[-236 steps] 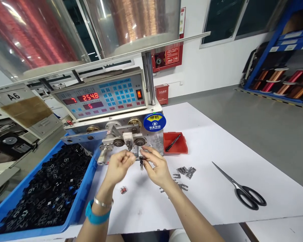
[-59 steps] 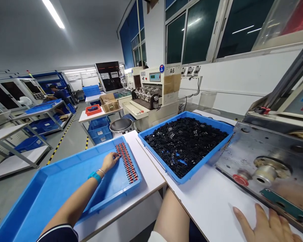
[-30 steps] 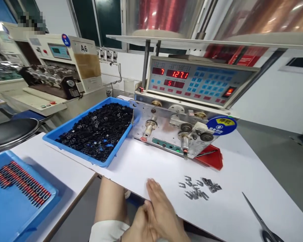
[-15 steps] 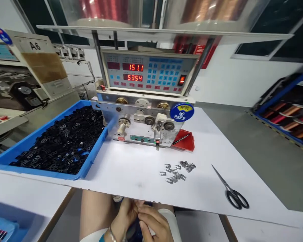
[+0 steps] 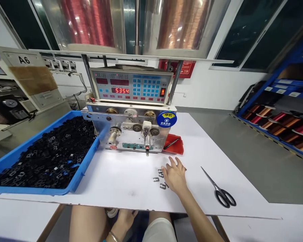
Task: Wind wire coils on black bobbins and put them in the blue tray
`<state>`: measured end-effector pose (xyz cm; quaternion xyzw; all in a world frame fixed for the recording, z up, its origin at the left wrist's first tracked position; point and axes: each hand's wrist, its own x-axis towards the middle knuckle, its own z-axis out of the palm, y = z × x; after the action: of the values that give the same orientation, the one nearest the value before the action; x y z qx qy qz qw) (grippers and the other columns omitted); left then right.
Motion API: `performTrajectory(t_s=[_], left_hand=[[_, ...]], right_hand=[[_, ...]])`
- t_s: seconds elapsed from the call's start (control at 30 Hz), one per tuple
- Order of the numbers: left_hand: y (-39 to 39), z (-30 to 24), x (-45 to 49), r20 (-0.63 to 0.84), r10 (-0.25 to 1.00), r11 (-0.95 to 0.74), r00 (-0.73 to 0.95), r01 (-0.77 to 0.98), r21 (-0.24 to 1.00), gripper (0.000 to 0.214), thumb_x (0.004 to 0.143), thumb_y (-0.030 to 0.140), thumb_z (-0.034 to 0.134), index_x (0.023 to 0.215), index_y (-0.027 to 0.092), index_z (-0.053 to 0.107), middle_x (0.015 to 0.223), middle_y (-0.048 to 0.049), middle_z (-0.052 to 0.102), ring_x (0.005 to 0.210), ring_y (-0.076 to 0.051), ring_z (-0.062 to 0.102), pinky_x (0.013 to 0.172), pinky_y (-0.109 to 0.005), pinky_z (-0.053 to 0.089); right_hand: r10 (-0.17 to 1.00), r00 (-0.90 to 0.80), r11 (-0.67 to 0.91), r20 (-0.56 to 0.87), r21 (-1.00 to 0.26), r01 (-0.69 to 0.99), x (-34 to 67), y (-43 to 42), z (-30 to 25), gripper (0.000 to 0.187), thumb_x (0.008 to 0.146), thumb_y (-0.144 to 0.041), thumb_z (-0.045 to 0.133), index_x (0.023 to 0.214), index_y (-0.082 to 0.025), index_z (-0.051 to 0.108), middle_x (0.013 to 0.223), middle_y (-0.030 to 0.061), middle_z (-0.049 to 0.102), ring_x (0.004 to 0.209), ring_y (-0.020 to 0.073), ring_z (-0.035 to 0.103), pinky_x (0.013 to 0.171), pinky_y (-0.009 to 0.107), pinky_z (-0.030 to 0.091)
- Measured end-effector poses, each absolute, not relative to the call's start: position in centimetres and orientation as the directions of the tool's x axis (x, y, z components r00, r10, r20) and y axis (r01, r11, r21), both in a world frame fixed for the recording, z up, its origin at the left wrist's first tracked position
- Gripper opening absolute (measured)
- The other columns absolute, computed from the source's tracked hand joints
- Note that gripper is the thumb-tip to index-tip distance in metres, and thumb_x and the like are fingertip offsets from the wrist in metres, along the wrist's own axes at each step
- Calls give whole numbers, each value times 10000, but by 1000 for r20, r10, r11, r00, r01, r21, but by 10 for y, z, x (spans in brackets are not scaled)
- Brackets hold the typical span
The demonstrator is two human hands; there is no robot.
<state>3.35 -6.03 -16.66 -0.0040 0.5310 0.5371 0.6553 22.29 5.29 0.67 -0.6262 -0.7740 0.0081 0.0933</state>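
My right hand (image 5: 175, 175) lies over a small pile of U-shaped metal clips (image 5: 163, 186) on the white tabletop, its fingers spread. Part of the pile is hidden under my palm and fingers. Below the table's front edge, above my lap, is my left hand (image 5: 125, 216) with a bracelet at the wrist. The edge covers most of its fingers, so whether it holds anything does not show. Beyond the clips stands a coil winding machine (image 5: 131, 126) with a lit red number display.
A blue tray (image 5: 77, 181) full of small black parts sits at left. Scissors (image 5: 221, 193) with black handles lie at right. A red bin (image 5: 175, 146) holding a thin dark tool is beside the machine. Large copper wire spools (image 5: 183, 25) stand overhead.
My hands were together below the table edge; my right hand has moved up and forward onto the clips. My left hand stays low. The display's upper number has gone dark, and the view has shifted.
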Motion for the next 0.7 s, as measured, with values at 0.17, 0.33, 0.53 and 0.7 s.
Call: performTrajectory(t_s=[0.17,0.33,0.53,0.7], left_hand=[[-69,-162,37,-740,655,387,-151,-774,501,368,745,338,564,1101,245,564,927,-72,685,883,-224,639,877,-375,455],[-72,-158,35,-768,623,400,-151,-782,478,358,806,269,524,1161,224,544,853,-74,683,795,-220,650,872,-362,462],[-68,-160,35,-777,601,403,-190,-767,499,355,847,211,480,1202,211,502,893,-59,657,829,-205,645,871,-343,475],[-69,-166,33,-771,608,396,-190,-769,502,363,837,216,528,1199,214,502,859,-39,662,851,-208,645,825,-315,487]], right_hand=[[970,-241,242,25,-118,963,191,59,12,510,962,-365,295,1071,-28,661,1297,212,528,1282,361,358,1039,487,261],[949,-309,297,-62,-150,943,158,52,12,570,953,-413,321,1209,39,558,1289,287,505,1218,351,460,1058,454,229],[941,-312,285,-128,-189,940,145,45,17,621,936,-464,348,1340,-1,438,1435,263,330,1345,371,268,1091,470,131],[983,-35,13,-179,-126,992,158,55,22,769,935,-521,284,1369,113,303,1405,380,266,1281,511,279,1007,663,71]])
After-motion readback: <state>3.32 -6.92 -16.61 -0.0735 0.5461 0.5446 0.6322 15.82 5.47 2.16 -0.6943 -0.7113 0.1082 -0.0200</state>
